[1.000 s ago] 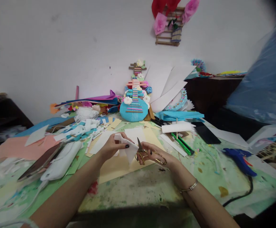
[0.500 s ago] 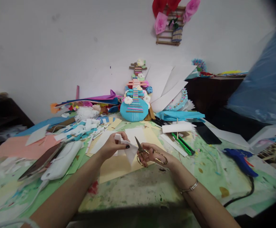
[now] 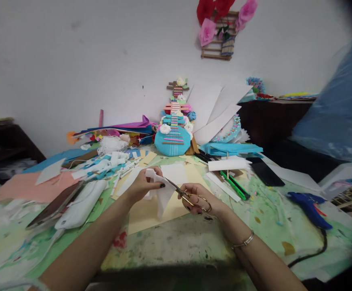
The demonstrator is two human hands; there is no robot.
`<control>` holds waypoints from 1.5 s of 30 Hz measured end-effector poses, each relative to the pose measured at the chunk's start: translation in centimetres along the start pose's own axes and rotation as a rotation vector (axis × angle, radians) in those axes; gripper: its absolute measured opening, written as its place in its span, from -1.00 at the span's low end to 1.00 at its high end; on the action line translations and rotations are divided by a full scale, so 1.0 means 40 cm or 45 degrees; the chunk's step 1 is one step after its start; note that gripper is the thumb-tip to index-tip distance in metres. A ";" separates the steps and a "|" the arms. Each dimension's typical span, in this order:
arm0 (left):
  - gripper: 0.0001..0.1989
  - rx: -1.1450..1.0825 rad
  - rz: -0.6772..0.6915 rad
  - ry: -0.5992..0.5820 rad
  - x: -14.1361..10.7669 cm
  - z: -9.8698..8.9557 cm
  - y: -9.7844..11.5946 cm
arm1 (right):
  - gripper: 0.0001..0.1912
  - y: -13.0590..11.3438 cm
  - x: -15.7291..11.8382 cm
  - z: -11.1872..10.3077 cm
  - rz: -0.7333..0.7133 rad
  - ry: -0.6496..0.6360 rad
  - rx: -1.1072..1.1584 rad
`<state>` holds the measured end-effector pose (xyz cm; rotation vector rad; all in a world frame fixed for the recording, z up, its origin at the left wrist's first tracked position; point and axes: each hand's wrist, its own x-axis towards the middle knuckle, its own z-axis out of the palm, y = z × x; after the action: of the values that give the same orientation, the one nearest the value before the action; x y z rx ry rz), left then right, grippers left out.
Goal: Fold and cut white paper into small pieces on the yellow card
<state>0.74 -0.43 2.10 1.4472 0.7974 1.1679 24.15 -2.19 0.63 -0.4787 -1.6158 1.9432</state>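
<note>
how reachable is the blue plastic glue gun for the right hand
Probably yes: nothing tall separates the right hand from the glue gun, though that hand holds gold-handled metal scissors.

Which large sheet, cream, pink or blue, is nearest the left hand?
The cream sheet, partly beneath the left hand; the pink sheet and blue sheet lie farther left.

Text/labels: 0 readable | small marks, if any, too blurred
</note>
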 end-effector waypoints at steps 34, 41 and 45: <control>-0.70 0.016 -0.015 -0.008 -0.003 -0.014 0.000 | -0.54 -0.012 -0.003 0.001 0.002 -0.035 -0.110; -0.75 -0.015 -0.015 -0.071 -0.005 -0.007 -0.001 | -0.45 -0.001 0.004 -0.008 -0.112 -0.174 -0.136; -0.74 -0.006 -0.039 -0.097 -0.005 -0.007 -0.009 | -0.43 0.006 0.008 -0.009 -0.161 -0.209 -0.162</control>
<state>0.47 -0.44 1.68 1.4620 0.7608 1.0847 24.08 -1.74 0.33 -0.2646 -1.8347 1.8336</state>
